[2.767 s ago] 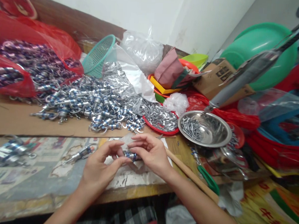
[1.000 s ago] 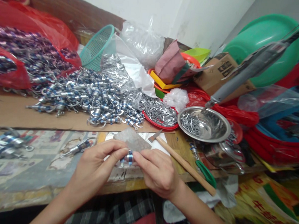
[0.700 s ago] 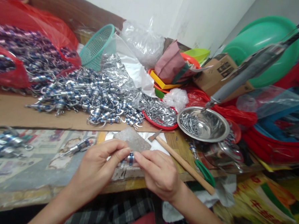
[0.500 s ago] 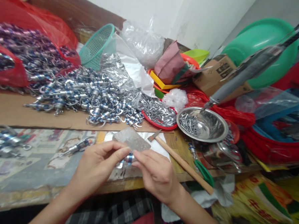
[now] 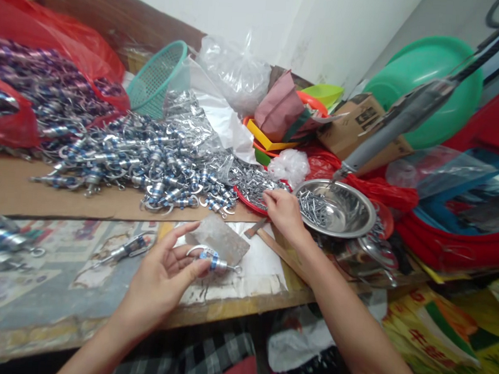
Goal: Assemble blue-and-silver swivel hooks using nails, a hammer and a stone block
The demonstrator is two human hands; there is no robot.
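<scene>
In my left hand (image 5: 167,269) is a small silver metal hook fitting (image 5: 217,262) with blue bands, pinched between thumb and fingers. Its curved hook points left and its small ring end points right. Beneath it lies a flat grey metal plate (image 5: 222,237) on white paper. My right hand (image 5: 285,210) reaches to the edge of a red tray (image 5: 248,202) heaped with small flat metal pieces (image 5: 256,183). The fingers there are bunched together, and whatever they hold is hidden. Under my right forearm lies a hammer (image 5: 282,253) with a wooden handle, partly covered.
A large pile of similar hook fittings (image 5: 129,158) spreads over cardboard at the left. Right of the tray stands a steel bowl (image 5: 358,223) of metal pins, below a hanging grey tool (image 5: 397,125). A green mesh basket (image 5: 157,81) leans behind the pile.
My right hand has let go of the hook fitting and moved up and right to the red tray. My left hand keeps the fitting, its fingers now spread wider.
</scene>
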